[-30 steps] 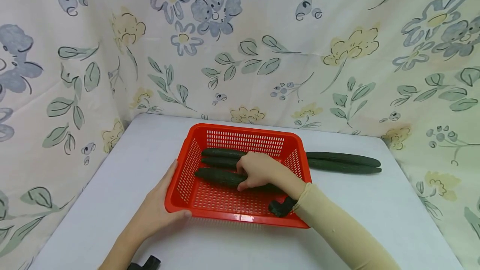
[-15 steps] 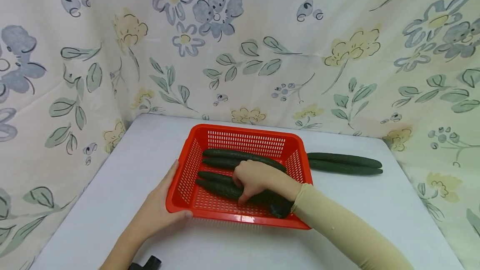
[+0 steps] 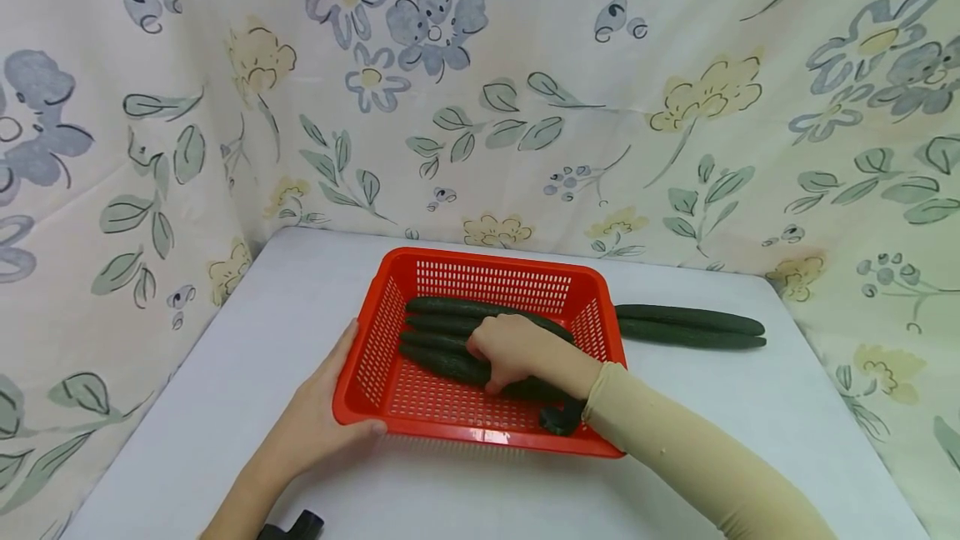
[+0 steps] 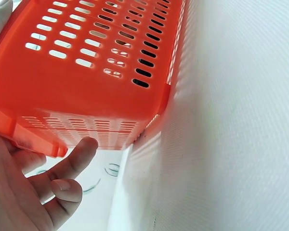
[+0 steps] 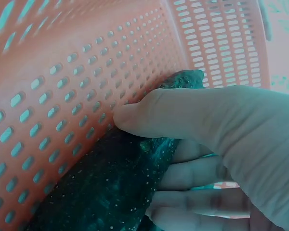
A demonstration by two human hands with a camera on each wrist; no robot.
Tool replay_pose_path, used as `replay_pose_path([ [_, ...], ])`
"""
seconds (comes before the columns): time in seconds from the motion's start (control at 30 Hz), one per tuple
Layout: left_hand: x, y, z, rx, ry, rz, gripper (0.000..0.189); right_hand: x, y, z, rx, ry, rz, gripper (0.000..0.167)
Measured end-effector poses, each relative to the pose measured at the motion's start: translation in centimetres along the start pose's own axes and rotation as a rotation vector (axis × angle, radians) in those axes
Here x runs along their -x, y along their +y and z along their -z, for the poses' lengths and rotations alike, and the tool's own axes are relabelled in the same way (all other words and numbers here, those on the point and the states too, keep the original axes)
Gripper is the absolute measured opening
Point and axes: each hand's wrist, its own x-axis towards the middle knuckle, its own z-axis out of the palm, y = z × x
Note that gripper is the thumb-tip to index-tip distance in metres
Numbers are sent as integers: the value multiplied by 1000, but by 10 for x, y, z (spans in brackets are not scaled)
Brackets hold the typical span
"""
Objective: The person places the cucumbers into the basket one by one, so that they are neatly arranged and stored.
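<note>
A red plastic basket (image 3: 480, 433) stands on the white table, with several dark green cucumbers (image 3: 435, 305) lying lengthwise side by side inside. My right hand (image 3: 517, 350), reaching in from the right, grips the frontmost cucumber (image 3: 438, 362). Its thumb lies on one side of the bumpy skin (image 5: 106, 187) and its fingers on the other in the right wrist view. That cucumber's right end is partly hidden under the wrist. At the basket's front left corner, my left hand (image 3: 318, 415) touches the outside, thumb along the front and fingers spread along the left side.
Two more cucumbers (image 3: 690, 332) lie together on the table right of the basket, their left ends hidden behind it. A floral curtain (image 3: 480, 107) hangs behind the table (image 3: 750, 440). A black strap part (image 3: 300, 525) shows at the left wrist.
My right hand first brings its cucumber toward the basket's front, then shifts slightly back. The front two cucumbers now lie closer to the back pair. My left hand stays at the corner.
</note>
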Motion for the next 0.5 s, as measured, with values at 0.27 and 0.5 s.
replay_pose_path([
  [0.27, 0, 0, 0, 7, -4, -7, 131, 4, 5, 4, -93, -6, -35, 32],
  [0.5, 0, -2, -1, 5, 5, -4, 131, 18, 17, 24, -223, 61, -66, 30],
])
